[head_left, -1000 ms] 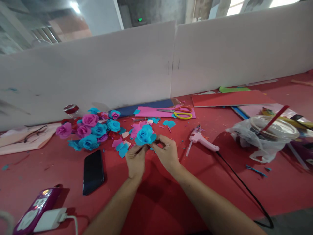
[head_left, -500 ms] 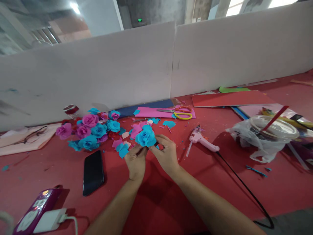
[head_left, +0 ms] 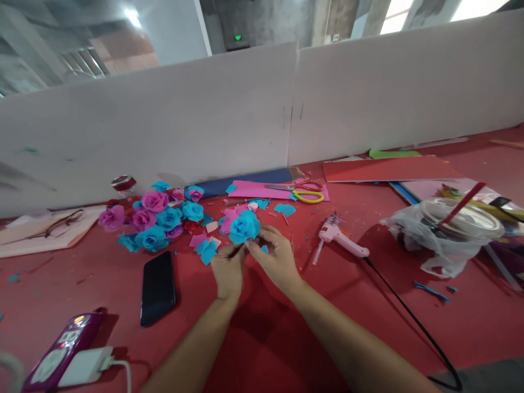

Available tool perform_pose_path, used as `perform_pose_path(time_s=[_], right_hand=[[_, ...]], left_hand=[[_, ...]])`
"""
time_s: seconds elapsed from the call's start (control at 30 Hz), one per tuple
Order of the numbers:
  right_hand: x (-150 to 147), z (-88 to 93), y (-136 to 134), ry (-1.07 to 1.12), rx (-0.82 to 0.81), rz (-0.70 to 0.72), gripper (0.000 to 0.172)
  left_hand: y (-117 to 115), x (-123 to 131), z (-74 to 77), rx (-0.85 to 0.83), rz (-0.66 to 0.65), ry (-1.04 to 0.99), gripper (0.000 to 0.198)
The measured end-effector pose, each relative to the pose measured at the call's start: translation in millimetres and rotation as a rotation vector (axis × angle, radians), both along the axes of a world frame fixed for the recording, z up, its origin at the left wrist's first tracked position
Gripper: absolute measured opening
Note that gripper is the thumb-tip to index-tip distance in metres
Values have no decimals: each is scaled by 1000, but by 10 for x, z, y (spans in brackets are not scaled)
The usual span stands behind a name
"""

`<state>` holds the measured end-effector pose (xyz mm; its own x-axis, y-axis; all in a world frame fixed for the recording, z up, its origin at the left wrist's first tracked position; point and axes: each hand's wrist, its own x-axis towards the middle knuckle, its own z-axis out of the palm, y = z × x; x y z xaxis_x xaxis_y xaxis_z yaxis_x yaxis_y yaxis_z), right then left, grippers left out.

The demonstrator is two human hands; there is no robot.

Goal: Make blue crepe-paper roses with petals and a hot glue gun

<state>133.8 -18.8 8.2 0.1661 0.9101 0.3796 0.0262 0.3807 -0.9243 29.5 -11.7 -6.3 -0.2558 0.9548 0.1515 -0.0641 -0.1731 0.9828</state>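
A blue paper rose [head_left: 244, 227] is held just above the red table [head_left: 286, 327], near its middle. My left hand [head_left: 227, 270] pinches the rose's underside with closed fingers. My right hand [head_left: 275, 256] is closed on the same flower from the right, its fingertips meeting the left ones beneath the petals. Loose blue and pink paper squares [head_left: 207, 248] lie on the table just left of my hands.
A heap of finished blue and purple roses [head_left: 153, 218] lies to the left, a black phone [head_left: 158, 287] beside it. A pink glue gun [head_left: 341, 240] with black cord, scissors [head_left: 301, 191] on pink paper, a bagged plastic cup [head_left: 454, 226], and a power strip [head_left: 61, 352] surround me. White partition boards stand behind.
The rose has turned slightly between my fingers and sits a bit lower against my hands. The view has shifted slightly; both hands stay at the same spot.
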Motion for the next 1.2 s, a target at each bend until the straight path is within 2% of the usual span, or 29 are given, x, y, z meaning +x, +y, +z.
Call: perform_pose_path(time_s=[0.13, 0.27, 0.33, 0.47, 0.57, 0.67, 0.8, 0.9, 1.0, 1.2], right_hand=[[-10, -40, 25, 57, -63, 50, 21], [-16, -38, 20, 12, -55, -3, 19], [-22, -18, 1, -13, -51, -60, 15], [-42, 8, -54, -52, -42, -196, 10], [-50, -4, -72, -29, -48, -242, 8], [-40, -33, -47, 58, -90, -188, 5], [-11, -53, 14, 331, -227, -27, 11], [10, -30, 38, 470, -305, 43, 15], [32, -3, 46, 491, -313, 72, 16], [52, -15, 59, 449, -339, 90, 17]], left_hand=[[56, -14, -55, -63, -35, -164, 13], [53, 10, -51, -70, -76, -221, 10], [28, 24, -39, -65, -84, -175, 10], [-42, 43, 7, -62, -24, 63, 9], [-68, 46, 31, -59, -18, 141, 9], [-50, 39, 17, -65, -57, 119, 11], [-5, 43, -26, -113, -76, 51, 16], [10, 57, -36, -126, -115, -27, 19], [14, 55, -22, -112, -142, -89, 17], [55, -13, 22, 0, -48, -101, 15]])
